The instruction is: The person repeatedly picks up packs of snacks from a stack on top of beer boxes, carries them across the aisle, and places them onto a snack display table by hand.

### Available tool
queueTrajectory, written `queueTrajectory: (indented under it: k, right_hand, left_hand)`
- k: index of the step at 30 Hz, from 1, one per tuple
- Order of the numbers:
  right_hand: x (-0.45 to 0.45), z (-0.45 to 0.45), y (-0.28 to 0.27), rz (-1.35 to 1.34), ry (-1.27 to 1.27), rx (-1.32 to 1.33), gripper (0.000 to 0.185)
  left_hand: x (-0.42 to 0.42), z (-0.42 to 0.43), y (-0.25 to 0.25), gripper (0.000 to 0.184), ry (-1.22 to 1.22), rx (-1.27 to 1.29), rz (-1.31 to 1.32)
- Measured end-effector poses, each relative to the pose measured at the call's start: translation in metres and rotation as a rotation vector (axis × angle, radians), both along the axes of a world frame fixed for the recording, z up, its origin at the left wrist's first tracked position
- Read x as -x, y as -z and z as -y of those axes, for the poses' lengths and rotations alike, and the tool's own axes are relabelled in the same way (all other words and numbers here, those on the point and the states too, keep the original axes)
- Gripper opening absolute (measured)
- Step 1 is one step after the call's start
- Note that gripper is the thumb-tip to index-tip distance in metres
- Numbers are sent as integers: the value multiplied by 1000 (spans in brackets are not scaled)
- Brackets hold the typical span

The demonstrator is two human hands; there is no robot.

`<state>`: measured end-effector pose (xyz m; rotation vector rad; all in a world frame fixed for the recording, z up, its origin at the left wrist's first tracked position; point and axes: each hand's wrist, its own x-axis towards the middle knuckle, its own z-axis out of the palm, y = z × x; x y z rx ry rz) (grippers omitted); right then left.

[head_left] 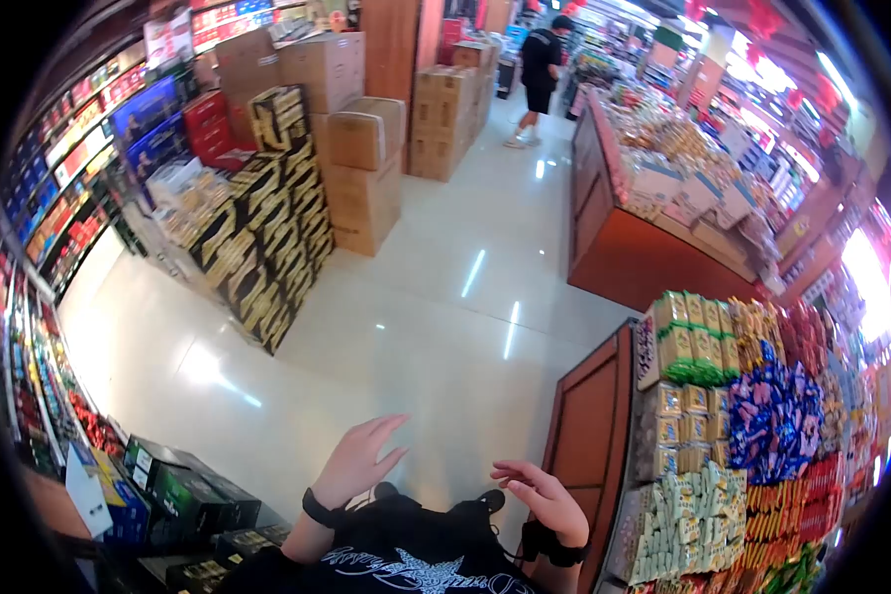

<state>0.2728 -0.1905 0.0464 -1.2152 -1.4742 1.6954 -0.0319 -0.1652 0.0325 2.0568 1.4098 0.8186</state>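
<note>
My left hand (358, 461) is held out in front of my body with its fingers stretched and thumb apart, nothing in it. A black band circles that wrist. Opposite it, my right hand (543, 495) hovers with fingers extended and slightly bent, also holding nothing; a dark band sits on its wrist. Both hands are over the pale shiny floor (436, 346), apart from each other. Closest to the right hand is the brown wooden side of a display stand (592, 426) bearing packaged snacks, including blue-wrapped packets (774, 411) and pale green packets (688, 525).
Stacked brown cartons (366, 188) and a black-and-gold box stack (267, 247) stand left of the aisle. Dark green boxes (193, 485) lie at lower left. A second snack counter (643, 247) is at upper right. A person in dark clothes (540, 69) is farther up the aisle.
</note>
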Motion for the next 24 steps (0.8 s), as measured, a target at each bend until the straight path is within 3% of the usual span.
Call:
queueTrajectory:
  k: [9,24]
  right_hand:
    - [94,-38,5,69,-303,-82,35]
    - [264,-144,-3,81,-818,-177,34]
  left_hand:
    - [94,58,19,45,-242,108,5]
    - [170,98,18,41,-764,140,81]
